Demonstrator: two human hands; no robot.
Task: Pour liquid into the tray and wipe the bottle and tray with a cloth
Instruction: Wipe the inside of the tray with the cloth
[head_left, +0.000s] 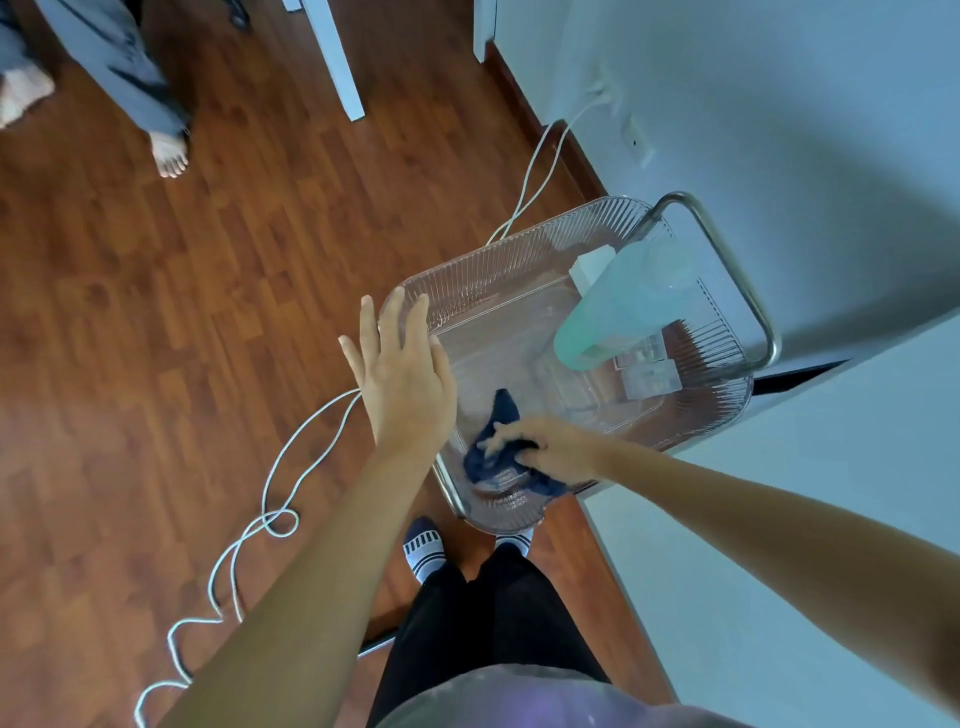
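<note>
Left of the clear ribbed tray (519, 254), a white cord (270, 499) loops across the reddish wooden floor (208, 312) and runs up past the tray's far corner toward the wall. Farther off on that side, beyond the tray, another person's bare foot (170, 156) stands on the boards beside a white furniture leg (337, 57).

At the tray's left rim the left hand (400, 384) is spread flat, fingers straight and apart, holding nothing; whether the palm touches the rim or hovers just above it cannot be told. Inside the tray, at its near end, the right hand (550, 447) presses down on a dark blue cloth (498, 457), its fingers bent over the bunched fabric against the tray floor. Below the tray's near edge, the person's striped socks (423, 545) show above dark trousers.

Toward the tray's far right corner a translucent bottle (618, 306) of pale green liquid stands inside it, seen from above, with a small white box (592, 262) just behind it and small clear pieces (649, 369) beside its base. A metal frame (737, 280) curves round the tray's right side, next to the pale wall (779, 130).
</note>
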